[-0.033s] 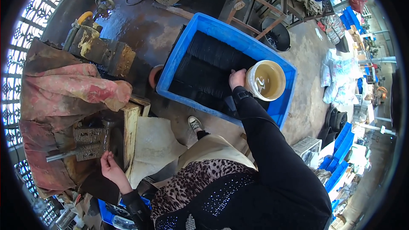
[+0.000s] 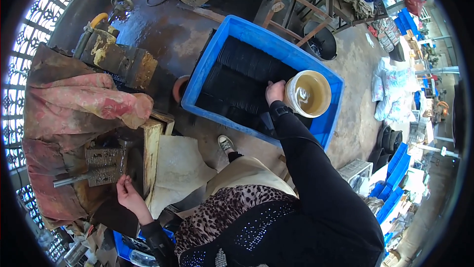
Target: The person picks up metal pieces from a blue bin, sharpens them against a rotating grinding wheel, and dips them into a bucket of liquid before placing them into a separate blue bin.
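Her right hand reaches out over the blue plastic crate on the floor, fingers curled against the side of a cream-coloured round bucket that sits at the crate's right end; whether she is gripping the bucket or only resting against it I cannot tell from here. The bucket holds a murky brownish liquid, and beside it the crate is packed with rows of thin black pieces standing on edge. Her left hand is down at the near edge of the counter, fingers loosely bent and touching the worn edge just below a grey metal block tool with a rod sticking out to the left. A stained pink and red cloth lies heaped across the counter, and a pale wooden block stands just right of the tool. Far off to the right are white sacks on the floor and stacked blue crates near the lower right. Compared with the earlier frame, nothing has shifted: both hands, the bucket and the crate sit in the same places.
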### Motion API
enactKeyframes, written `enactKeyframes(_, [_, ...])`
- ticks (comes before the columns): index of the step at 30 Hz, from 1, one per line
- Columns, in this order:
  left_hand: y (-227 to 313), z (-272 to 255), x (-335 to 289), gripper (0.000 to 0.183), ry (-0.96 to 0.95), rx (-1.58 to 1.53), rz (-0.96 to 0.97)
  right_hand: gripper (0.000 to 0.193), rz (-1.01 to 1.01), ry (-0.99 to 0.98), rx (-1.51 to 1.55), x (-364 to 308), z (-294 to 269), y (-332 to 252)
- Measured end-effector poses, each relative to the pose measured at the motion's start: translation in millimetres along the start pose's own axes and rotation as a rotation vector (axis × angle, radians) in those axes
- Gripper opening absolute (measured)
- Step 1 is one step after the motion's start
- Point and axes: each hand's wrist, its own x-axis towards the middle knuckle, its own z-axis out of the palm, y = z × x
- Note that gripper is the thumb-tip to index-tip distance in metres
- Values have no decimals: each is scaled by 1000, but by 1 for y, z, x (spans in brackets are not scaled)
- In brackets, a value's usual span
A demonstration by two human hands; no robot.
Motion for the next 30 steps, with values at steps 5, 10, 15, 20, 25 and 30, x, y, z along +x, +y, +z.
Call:
enactKeyframes(5, [1,-9,-3,16,56,125,49,42,-145,-146,-177,-17,-2,-15])
enactKeyframes(10, [39,23,-1,12,147,108,25,35,-299,-303,211,-22,-32,-76])
enactKeyframes(15, [31,-31,-12,18,244,-176,91,22,-398,-723,641,-122,-55,-228])
enactKeyframes(20, [25,-95,-44,18,359,-81,91,23,-963,-831,655,-240,-34,-315])
enactKeyframes(25, [15,-158,-81,11,501,217,167,33,-1376,-896,492,-395,-19,-374])
enactKeyframes(30, [9,-169,-90,11,332,220,265,45,-1653,-761,496,-508,-3,-411])
